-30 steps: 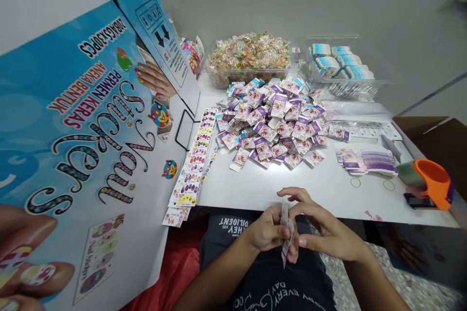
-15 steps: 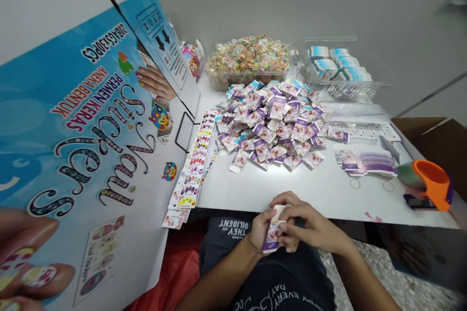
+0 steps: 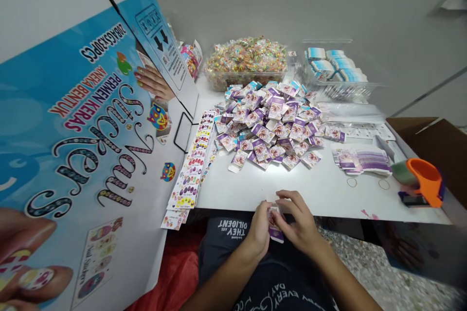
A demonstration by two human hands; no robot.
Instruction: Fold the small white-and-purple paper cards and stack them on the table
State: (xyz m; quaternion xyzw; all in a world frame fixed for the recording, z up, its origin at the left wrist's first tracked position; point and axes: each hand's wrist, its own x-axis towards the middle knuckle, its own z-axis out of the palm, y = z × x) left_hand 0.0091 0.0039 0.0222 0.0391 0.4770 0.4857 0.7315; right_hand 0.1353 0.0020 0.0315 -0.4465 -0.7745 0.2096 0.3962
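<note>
Over my lap, just off the table's front edge, a small white and purple box (image 3: 276, 234) is between my two hands. My left hand (image 3: 260, 231) wraps round its left side. The thumb of my right hand (image 3: 297, 221) presses on the box's front from the right, with the other fingers bent over its top end. Part of the box is hidden by the fingers. Beyond my hands lies a heap of similar small boxes (image 3: 275, 129). To the left of the heap are sticker strips (image 3: 191, 170).
A large printed carton (image 3: 109, 121) stands at the left. Behind the heap are a tub of wrapped candies (image 3: 248, 60) and a clear tray of blue-white cards (image 3: 339, 70). At right lie flat purple cards (image 3: 365, 160), rubber bands and an orange tape dispenser (image 3: 426, 182).
My left hand has turned and closed further round the box. My right hand has shifted, its thumb now on the box's front. The view has shifted slightly.
</note>
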